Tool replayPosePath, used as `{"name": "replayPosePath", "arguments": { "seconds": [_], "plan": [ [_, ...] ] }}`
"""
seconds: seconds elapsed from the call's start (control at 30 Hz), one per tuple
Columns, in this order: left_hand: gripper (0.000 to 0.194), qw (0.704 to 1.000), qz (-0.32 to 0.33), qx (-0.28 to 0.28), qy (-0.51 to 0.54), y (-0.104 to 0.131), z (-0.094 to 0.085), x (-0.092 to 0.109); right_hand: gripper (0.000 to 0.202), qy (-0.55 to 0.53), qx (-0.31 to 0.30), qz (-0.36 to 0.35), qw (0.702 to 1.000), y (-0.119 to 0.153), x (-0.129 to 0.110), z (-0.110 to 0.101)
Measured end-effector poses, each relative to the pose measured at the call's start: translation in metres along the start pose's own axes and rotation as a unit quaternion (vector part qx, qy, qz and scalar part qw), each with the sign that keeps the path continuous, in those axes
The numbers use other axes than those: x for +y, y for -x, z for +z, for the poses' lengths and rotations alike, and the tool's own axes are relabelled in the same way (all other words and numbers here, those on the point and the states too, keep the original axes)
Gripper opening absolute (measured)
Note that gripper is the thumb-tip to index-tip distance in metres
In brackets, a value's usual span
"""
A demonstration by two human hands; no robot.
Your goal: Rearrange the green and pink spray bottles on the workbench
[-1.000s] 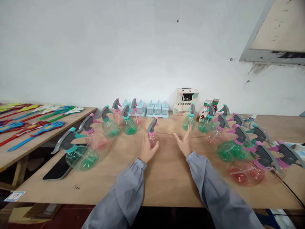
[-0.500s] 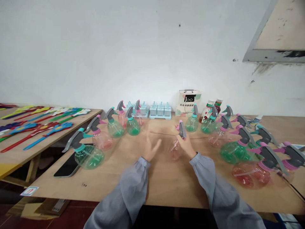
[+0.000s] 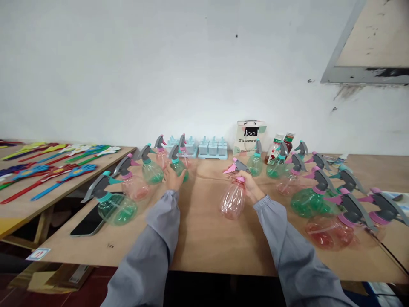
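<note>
My right hand [image 3: 248, 183] is closed round the neck of a pink spray bottle [image 3: 232, 199] with a grey and pink head, near the middle of the table. My left hand [image 3: 174, 178] has its fingers apart at the front of a green spray bottle [image 3: 183, 171], partly covering it; whether it touches the bottle is unclear. Beside that stand another green bottle [image 3: 152, 171] and, nearer, a pink bottle [image 3: 134, 186]. A green bottle with a teal nozzle [image 3: 117, 209] is at the left front.
A black phone [image 3: 89, 221] lies at the left. Several spray bottles crowd the right side, among them a pink one [image 3: 330, 232]. At the wall are blue moulds [image 3: 213, 149], a paper bag [image 3: 249, 138] and a labelled bottle [image 3: 274, 149]. Colourful hand-shaped sticks [image 3: 64, 183] cover the left table.
My left hand has moved left and away from me, to the green bottle. The pink bottle in my right hand has turned, its nozzle now pointing left.
</note>
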State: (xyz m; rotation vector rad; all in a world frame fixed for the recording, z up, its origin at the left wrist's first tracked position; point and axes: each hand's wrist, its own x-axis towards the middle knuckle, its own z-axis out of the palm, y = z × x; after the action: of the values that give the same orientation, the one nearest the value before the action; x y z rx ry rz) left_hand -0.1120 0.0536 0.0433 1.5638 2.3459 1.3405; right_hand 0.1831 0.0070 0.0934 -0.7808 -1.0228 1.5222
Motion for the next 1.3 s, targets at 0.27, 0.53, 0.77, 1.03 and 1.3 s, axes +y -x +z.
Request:
{"name": "replayPosePath", "arguments": {
  "seconds": [0.27,0.53,0.77,1.03,1.3],
  "plan": [
    [0.079,0.989,0.122,-0.022,0.079,0.071,0.01,-0.017,0.03,-0.037,0.006,-0.001,0.999,-0.005,0.005,0.002],
    [0.076,0.988,0.13,-0.053,0.071,0.078,0.0,-0.006,0.02,-0.02,-0.021,-0.036,0.999,-0.004,0.007,0.009],
    [0.077,0.987,0.13,-0.051,0.079,0.08,0.0,-0.007,0.027,0.038,-0.02,0.042,0.998,0.0,0.007,0.007],
    [0.076,0.986,0.137,-0.059,0.069,0.081,0.0,-0.006,0.03,0.041,-0.027,0.055,0.997,0.002,0.007,0.006],
    [0.078,0.985,0.147,-0.065,0.069,0.081,-0.002,-0.006,0.038,0.072,0.024,0.065,0.995,0.005,0.004,0.008]
  ]
}}
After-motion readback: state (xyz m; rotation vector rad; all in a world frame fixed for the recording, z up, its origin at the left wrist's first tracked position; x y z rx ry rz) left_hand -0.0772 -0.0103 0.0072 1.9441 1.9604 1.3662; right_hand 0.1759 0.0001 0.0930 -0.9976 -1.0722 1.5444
